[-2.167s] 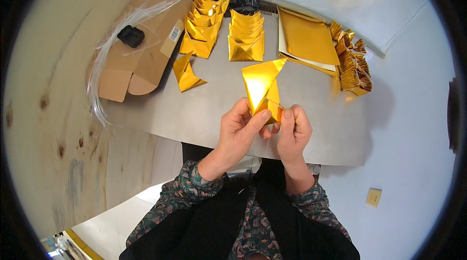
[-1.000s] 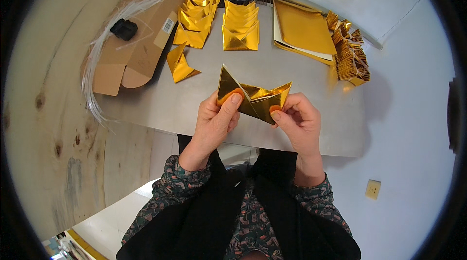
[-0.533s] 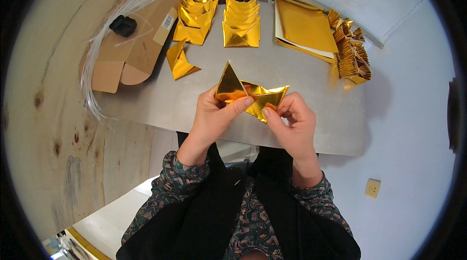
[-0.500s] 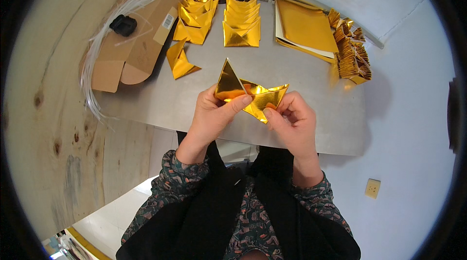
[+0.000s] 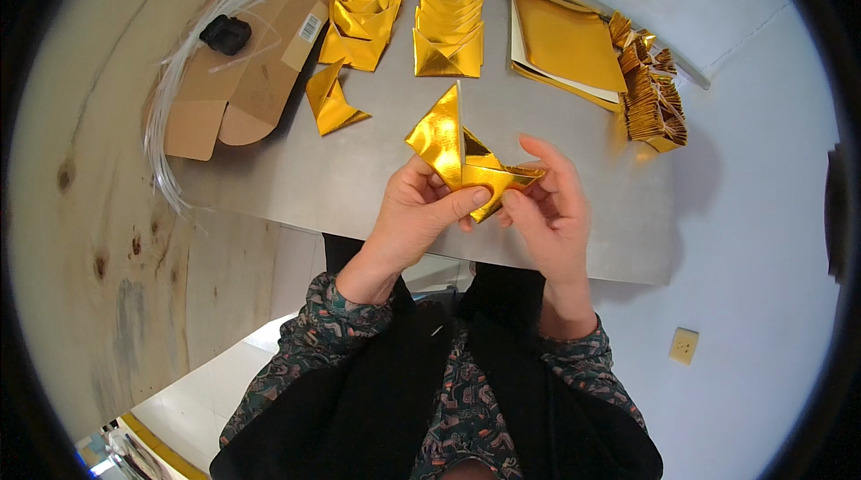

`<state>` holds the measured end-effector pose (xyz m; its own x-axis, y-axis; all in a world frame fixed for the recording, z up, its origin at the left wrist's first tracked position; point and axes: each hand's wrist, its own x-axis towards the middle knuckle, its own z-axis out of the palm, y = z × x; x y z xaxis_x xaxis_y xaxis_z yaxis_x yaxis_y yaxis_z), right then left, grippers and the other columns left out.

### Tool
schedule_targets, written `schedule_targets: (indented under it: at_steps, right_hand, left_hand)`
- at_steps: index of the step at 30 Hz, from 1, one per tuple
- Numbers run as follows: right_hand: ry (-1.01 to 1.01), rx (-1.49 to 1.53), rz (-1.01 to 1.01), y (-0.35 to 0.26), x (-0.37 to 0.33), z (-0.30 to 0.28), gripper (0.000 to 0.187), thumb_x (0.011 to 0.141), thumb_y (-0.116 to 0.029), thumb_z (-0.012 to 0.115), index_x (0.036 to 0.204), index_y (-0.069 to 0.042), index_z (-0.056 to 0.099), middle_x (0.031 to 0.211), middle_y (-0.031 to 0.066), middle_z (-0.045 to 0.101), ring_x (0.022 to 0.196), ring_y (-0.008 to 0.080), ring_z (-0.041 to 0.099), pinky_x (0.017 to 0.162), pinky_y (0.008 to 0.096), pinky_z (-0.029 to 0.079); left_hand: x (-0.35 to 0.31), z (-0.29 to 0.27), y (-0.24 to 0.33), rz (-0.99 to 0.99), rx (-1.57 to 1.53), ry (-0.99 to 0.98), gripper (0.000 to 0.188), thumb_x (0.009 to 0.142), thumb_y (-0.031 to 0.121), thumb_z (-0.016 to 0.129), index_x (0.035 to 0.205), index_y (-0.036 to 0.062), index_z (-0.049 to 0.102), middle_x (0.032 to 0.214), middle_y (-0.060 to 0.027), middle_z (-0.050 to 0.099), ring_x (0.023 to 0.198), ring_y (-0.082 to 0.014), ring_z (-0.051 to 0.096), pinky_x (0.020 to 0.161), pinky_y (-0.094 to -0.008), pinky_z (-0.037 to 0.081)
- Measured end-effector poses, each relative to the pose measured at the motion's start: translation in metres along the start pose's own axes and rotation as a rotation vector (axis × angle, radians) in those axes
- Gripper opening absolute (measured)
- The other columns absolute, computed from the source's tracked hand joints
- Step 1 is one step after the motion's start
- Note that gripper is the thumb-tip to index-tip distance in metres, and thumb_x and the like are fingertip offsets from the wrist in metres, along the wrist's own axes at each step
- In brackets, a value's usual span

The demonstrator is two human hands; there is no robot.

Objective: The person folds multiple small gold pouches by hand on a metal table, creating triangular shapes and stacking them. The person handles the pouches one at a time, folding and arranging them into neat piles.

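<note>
Cardboard box (image 5: 260, 58), gold sheet stack (image 5: 565, 45), folded gold pcs (image 5: 448, 36)

Item: our own body, lower middle of the frame.

Hands: we show a left hand (image 5: 414, 215) and a right hand (image 5: 552, 211), both bare, without gloves; we see no rings or watch.

Sleeves: we wear long sleeves of dark patterned fabric in green, rust and pale tones, ending in gathered cuffs at the wrists.

Torso: we wear a plain black sleeveless layer over it, open down the front, showing the same pattern between.
</note>
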<state>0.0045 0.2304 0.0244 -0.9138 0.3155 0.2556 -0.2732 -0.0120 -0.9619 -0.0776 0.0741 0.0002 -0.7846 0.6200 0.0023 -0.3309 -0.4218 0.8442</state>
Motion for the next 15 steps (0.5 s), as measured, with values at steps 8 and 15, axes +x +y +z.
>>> schedule_targets:
  at_steps: [8, 15]
  right_hand:
    - [-0.114, -0.167, -0.124, 0.004, 0.002, -0.022, 0.027, 0.086, 0.003, 0.071, 0.112, 0.001, 0.063, 0.102, 0.0084, 0.069, 0.089, 0.0137, 0.070, 0.078, 0.0255, 0.056]
    - [-0.118, -0.166, -0.120, 0.002, 0.001, -0.022, 0.025, 0.084, 0.003, 0.074, 0.108, 0.001, 0.065, 0.098, 0.0083, 0.071, 0.087, 0.0131, 0.070, 0.076, 0.0254, 0.056]
  left_hand:
    - [-0.007, 0.011, 0.008, 0.105, 0.093, -0.052, 0.040, 0.087, 0.003, 0.075, 0.122, 0.0011, 0.055, 0.110, -0.0059, 0.068, 0.097, -0.0110, 0.065, 0.081, -0.0247, 0.056]
    - [-0.009, 0.015, 0.009, 0.151, 0.215, -0.011, 0.042, 0.082, 0.001, 0.079, 0.117, -0.0003, 0.055, 0.108, -0.0103, 0.068, 0.094, -0.0141, 0.067, 0.083, -0.0275, 0.056]
